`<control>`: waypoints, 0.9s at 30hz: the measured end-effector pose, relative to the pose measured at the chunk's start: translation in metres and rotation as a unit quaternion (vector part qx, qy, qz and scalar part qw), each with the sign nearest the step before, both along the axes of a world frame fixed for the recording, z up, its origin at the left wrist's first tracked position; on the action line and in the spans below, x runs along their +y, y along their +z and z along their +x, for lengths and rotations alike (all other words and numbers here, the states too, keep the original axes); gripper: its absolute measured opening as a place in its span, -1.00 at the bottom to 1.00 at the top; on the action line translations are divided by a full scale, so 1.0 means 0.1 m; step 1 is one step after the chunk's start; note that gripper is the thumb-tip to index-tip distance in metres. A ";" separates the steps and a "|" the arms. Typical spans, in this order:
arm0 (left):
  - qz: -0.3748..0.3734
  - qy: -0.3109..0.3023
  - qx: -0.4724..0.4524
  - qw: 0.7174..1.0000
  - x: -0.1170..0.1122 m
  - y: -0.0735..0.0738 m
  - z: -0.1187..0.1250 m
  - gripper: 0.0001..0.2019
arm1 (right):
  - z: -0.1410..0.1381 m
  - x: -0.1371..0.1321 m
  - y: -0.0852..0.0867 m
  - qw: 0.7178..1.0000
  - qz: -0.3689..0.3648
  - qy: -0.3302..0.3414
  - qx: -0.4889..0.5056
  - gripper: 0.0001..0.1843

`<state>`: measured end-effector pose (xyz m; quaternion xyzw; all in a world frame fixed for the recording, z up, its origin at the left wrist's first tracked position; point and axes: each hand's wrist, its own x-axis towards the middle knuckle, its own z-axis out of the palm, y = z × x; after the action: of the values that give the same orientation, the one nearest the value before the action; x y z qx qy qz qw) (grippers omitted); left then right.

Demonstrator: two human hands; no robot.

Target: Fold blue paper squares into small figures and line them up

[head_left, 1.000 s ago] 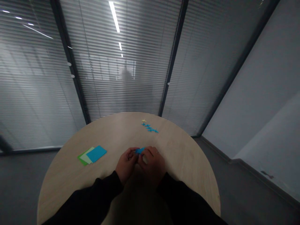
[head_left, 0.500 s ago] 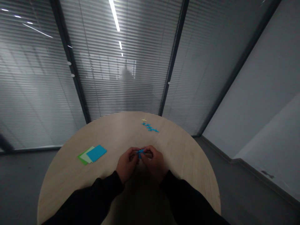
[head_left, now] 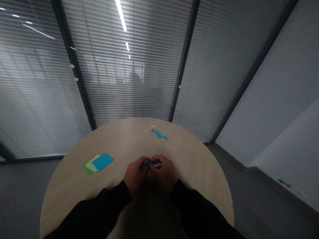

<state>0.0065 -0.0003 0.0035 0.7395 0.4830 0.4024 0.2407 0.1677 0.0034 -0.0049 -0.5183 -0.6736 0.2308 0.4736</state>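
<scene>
"Grip?"
"Pinched firmly on blue paper (head_left: 147, 162), left hand (head_left: 136, 175) and right hand (head_left: 163, 172) together, over the table (head_left: 191, 166) by its near edge."
"Beyond?"
"Blue stars (head_left: 159, 134) in a row near the far edge, a yellow star (head_left: 153, 126) just beside them, stacked sheets (head_left: 101, 162) toward the left edge."

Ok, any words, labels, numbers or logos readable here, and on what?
No readable text anywhere.
Folded blue paper: no marks visible.
Stacked blue and green paper sheets: no print visible.
Dark mark on the right wall: too small and blurred to read.
</scene>
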 end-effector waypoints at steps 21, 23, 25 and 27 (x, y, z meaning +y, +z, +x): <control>-0.078 -0.121 -0.177 0.974 0.03 0.02 -0.02 -0.72 | 0.04 0.01 0.03 0.939 -0.218 0.059 0.260 -0.78; -0.092 -0.123 -0.180 0.972 0.02 0.03 -0.01 -0.72 | 0.04 0.02 0.00 0.941 -0.214 0.052 0.257 -0.79; -0.094 -0.122 -0.166 0.974 0.01 0.04 -0.01 -0.72 | 0.04 0.04 -0.03 0.941 -0.203 0.052 0.264 -0.79; -0.077 -0.110 -0.144 0.980 0.00 0.05 -0.01 -0.74 | 0.03 0.05 -0.05 0.941 -0.193 0.054 0.272 -0.78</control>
<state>0.0054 -0.0006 0.0089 0.7015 0.3884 0.4376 0.4069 0.1710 0.0084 -0.0103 -0.4798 -0.4887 0.5137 0.5169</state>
